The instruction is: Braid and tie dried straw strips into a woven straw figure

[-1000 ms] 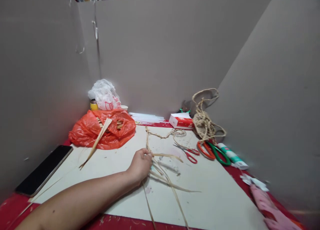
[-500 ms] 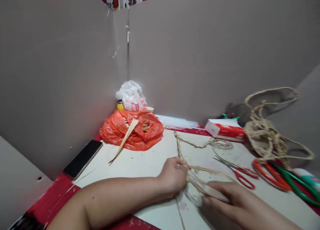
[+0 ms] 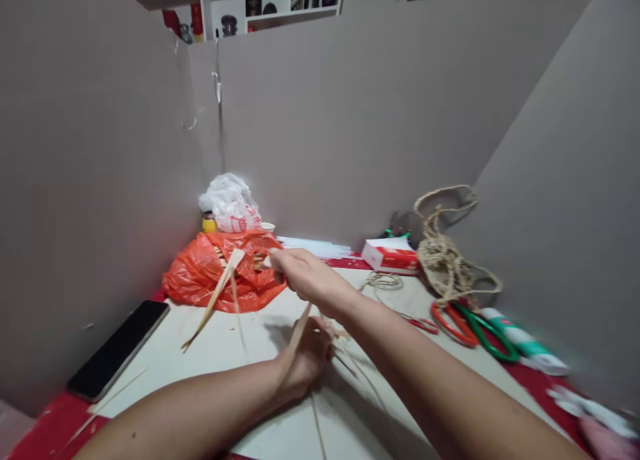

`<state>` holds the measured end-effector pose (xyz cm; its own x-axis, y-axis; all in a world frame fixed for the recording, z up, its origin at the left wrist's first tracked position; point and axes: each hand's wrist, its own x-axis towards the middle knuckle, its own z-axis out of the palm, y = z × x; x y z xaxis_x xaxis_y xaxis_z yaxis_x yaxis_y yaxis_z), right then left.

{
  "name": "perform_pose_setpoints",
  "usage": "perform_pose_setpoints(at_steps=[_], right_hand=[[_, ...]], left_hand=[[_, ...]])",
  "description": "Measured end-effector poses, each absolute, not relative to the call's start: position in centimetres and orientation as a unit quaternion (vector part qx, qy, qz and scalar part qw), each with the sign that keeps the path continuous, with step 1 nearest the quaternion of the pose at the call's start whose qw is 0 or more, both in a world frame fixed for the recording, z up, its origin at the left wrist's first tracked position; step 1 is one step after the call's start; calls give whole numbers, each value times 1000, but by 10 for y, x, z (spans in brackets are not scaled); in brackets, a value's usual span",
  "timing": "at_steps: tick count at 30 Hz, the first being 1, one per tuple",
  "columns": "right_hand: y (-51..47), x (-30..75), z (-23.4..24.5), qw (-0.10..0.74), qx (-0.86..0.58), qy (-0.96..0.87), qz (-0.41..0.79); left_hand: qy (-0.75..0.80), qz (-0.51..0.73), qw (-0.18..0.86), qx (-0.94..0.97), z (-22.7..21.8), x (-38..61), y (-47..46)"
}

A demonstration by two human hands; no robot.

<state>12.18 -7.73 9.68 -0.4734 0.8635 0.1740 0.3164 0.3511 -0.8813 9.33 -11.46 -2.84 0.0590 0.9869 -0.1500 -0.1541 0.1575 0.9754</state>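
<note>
My left hand (image 3: 313, 357) is closed around the joined end of several pale dried plant-fibre strips, low over the white board (image 3: 280, 413). One flat strip (image 3: 300, 330) rises across the back of that hand. Thinner strands (image 3: 357, 367) trail from its right side. My right hand (image 3: 305, 273) has its fingers pinched beside the orange bag, with a pale strip end (image 3: 269, 261) showing at the fingertips. Its forearm passes over the board and hides most of the braided cord. Where the strip in my right hand runs is blurred.
An orange plastic bag (image 3: 190, 273) has a split strip (image 3: 215, 300) lying against it. A phone (image 3: 120, 350) lies left. Rightward are a coiled cord (image 3: 385, 281), red box (image 3: 393, 255), tangled rope (image 3: 445, 260), orange-and-green-handled scissors (image 3: 480, 330) and a tube (image 3: 525, 340). Grey panels stand around.
My right hand has moved up and left, over my left hand, toward the orange bag. My left hand still grips the strips. The view has shifted, showing more shelf and the right panel.
</note>
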Motion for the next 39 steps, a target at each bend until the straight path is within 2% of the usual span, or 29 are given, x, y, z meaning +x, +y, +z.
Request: perform_pose_setpoints(at_steps=[5,9,13,17,22,32,39], right_hand=[[-82,222,79,327,-501,-670,440],[-97,272,81,350,-506,-630,473],[-110,261,68,371,-498,-647,442],[-107,234,30,370,-466,-682,425],[-95,237,-6,389,-491,-704,334],[-101,241,-13,379,-480,-755,236],[-100,242,-18,372,-486,-757,230]], left_hand=[[488,444,622,422,-27,96,-115],[476,432,645,414,-31,94,-113],[462,423,653,425,-32,90,-112],[464,420,651,429,-28,90,-113],[459,420,656,428,-24,90,-114],[427,428,671,429,-29,90,-111],[418,419,679,435,-31,90,-110]])
